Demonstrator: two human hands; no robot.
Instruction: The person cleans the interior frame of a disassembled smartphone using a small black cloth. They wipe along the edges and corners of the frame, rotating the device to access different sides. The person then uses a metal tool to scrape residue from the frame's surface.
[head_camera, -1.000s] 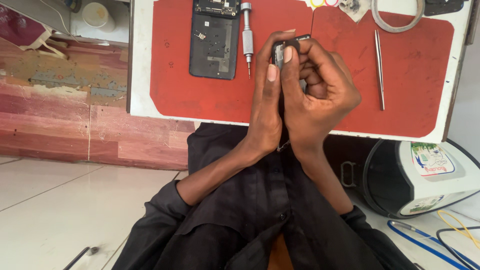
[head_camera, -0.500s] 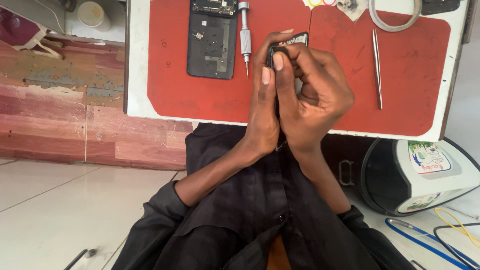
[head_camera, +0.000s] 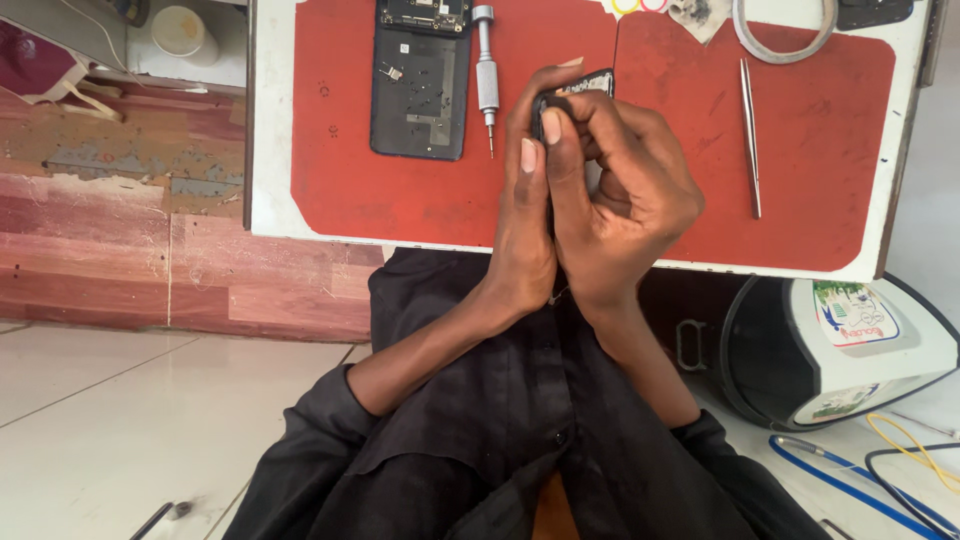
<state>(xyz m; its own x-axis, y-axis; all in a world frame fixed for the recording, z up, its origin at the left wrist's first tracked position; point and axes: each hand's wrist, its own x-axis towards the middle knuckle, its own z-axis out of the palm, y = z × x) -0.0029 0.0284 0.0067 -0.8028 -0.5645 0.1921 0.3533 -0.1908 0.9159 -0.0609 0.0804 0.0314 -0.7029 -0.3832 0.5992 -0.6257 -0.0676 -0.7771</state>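
Observation:
Both hands are pressed together over the red mat (head_camera: 400, 190) on the white table, gripping a small black phone part (head_camera: 585, 82). Only its top edge shows above the fingers. My left hand (head_camera: 525, 215) covers its left side with the thumb on top. My right hand (head_camera: 625, 200) wraps it from the right, with the thumb beside the left one. To the left on the mat lies an opened dark phone body (head_camera: 420, 85) with its insides showing. A grey precision screwdriver (head_camera: 486, 75) lies next to it.
Metal tweezers (head_camera: 749, 135) lie on the mat to the right. A grey ring (head_camera: 785, 30) sits at the top right. A white and black device (head_camera: 840, 345) stands on the floor at right, with blue and yellow cables (head_camera: 880, 470) near it. Tiled floor lies at left.
The hands with the black part have stayed together and shifted only slightly; the view moved a little. Nothing was let go or picked up.

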